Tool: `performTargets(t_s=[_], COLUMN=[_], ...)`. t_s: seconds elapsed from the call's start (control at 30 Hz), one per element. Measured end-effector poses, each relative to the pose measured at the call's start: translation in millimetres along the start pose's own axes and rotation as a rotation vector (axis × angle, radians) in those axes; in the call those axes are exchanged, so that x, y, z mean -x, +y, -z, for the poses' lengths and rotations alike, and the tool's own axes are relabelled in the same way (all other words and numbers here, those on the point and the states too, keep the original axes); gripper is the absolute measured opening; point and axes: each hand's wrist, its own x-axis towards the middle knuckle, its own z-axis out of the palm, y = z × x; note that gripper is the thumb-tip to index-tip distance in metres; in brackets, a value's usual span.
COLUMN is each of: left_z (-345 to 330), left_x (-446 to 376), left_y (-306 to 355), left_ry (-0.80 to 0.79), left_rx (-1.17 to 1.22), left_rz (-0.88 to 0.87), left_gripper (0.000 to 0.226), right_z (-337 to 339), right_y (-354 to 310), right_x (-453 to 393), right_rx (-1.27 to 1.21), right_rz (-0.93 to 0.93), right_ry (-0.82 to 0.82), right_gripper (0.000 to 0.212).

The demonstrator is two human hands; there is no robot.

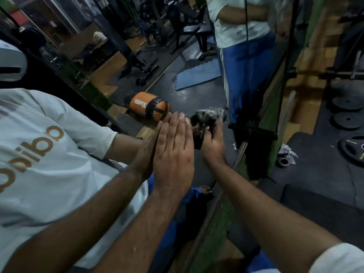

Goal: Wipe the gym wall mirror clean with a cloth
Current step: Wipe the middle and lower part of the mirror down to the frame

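The wall mirror (pixel 197 91) fills the left and middle of the head view and reflects me in a pale shirt. My left hand (pixel 173 150) lies flat against the glass with straight fingers, meeting its own reflection. Just to its right, my right hand (pixel 213 142) grips a dark crumpled cloth (pixel 206 120) and holds it against the mirror. Motion blur softens the right hand and the cloth.
The mirror's lower edge (pixel 212 209) runs diagonally beside a strip of green turf (pixel 216 233). Black weight plates (pixel 348 119) lie on the dark floor at the right, near a tape roll (pixel 283 161). An orange bag (pixel 147 106) and gym benches appear in the reflection.
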Motion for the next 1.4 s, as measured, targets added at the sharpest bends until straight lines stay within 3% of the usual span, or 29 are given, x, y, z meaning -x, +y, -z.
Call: performTargets(t_s=[0.07, 0.1, 0.17, 0.3, 0.33, 0.43, 0.47, 0.6, 0.7, 0.73, 0.83, 0.87, 0.93, 1.03, 1.1, 1.2, 1.23, 1.3, 1.4], left_z=[-4.1, -5.1, -5.0, -7.0, -7.3, -2.6, -0.3, 15.9, 29.9, 32.2, 30.6, 29.4, 27.8, 30.2, 34.4, 48.1, 53.0, 61.0, 64.9], left_x=[1.0, 0.9, -0.3, -0.2, -0.2, -0.9, 0.0, 19.5, 40.4, 45.4, 54.3, 55.3, 55.2, 54.2, 59.8, 80.1, 89.4, 107.9, 125.9], left_y=[-1.3, -2.1, -1.0, -1.7, -1.9, -3.1, -3.8, -6.6, -13.9, -16.6, -21.0, -21.1, -21.4, -27.0, -32.4, -41.9, -46.1, -56.3, -71.9], left_ry=[-0.017, -0.017, -0.007, 0.001, 0.0, -0.014, -0.014, -0.001, -0.033, -0.053, -0.101, -0.108, -0.1, -0.027, 0.023, 0.083, 0.084, 0.052, -0.001], left_rx=[-0.05, -0.044, -0.039, -0.058, -0.049, -0.004, 0.031, 0.173, 0.038, -0.028, -0.166, -0.184, -0.195, -0.107, 0.004, 0.101, 0.093, 0.059, -0.066], left_rz=[-0.018, -0.008, -0.004, -0.015, -0.018, -0.023, -0.018, 0.05, 0.132, 0.155, 0.13, 0.115, 0.1, 0.075, 0.066, 0.06, 0.07, 0.096, 0.05], left_gripper=[0.063, 0.062, 0.06, 0.058, 0.058, 0.06, 0.061, 0.059, 0.064, 0.068, 0.074, 0.074, 0.07, 0.063, 0.064, 0.063, 0.062, 0.064, 0.066], right_z=[-2.7, -6.3, -9.9, -7.5, -6.5, -4.7, -5.0, 1.0, -0.8, -3.6, -14.6, -17.7, -17.7, -5.3, -2.6, -13.9, -21.0, -31.6, -41.5], right_y=[-2.6, -7.9, -22.2, -28.4, -17.2, -11.1, -13.7, -52.8, -43.3, -34.6, -34.5, -41.7, -56.9, -58.2, -34.5, -26.4, -32.3, -56.4, -85.7], right_x=[-2.2, -6.3, -9.5, 16.3, 17.8, 10.1, 9.2, 28.3, 54.9, 57.6, 64.2, 64.7, 71.4, 88.4, 98.0, 112.6, 116.1, 127.8, 157.7], right_rx=[-0.044, -0.05, -0.097, -0.128, -0.072, -0.027, -0.013, 0.018, 0.083, 0.088, -0.025, -0.057, -0.101, -0.034, 0.092, 0.03, 0.019, -0.041, -0.134], right_rz=[-0.417, -0.493, -0.377, 0.056, 0.046, -0.337, -0.369, 0.088, 0.281, 0.235, -0.312, -0.393, -0.22, 0.238, 0.195, -0.275, -0.318, -0.199, 0.194], right_ry=[0.094, 0.084, 0.012, -0.14, -0.118, 0.008, 0.005, -0.166, -0.195, -0.172, -0.071, -0.094, -0.159, -0.291, -0.263, -0.123, -0.094, -0.093, -0.174], right_gripper=[0.057, 0.055, 0.06, 0.07, 0.071, 0.066, 0.066, 0.074, 0.076, 0.074, 0.067, 0.071, 0.077, 0.072, 0.071, 0.067, 0.067, 0.069, 0.071])
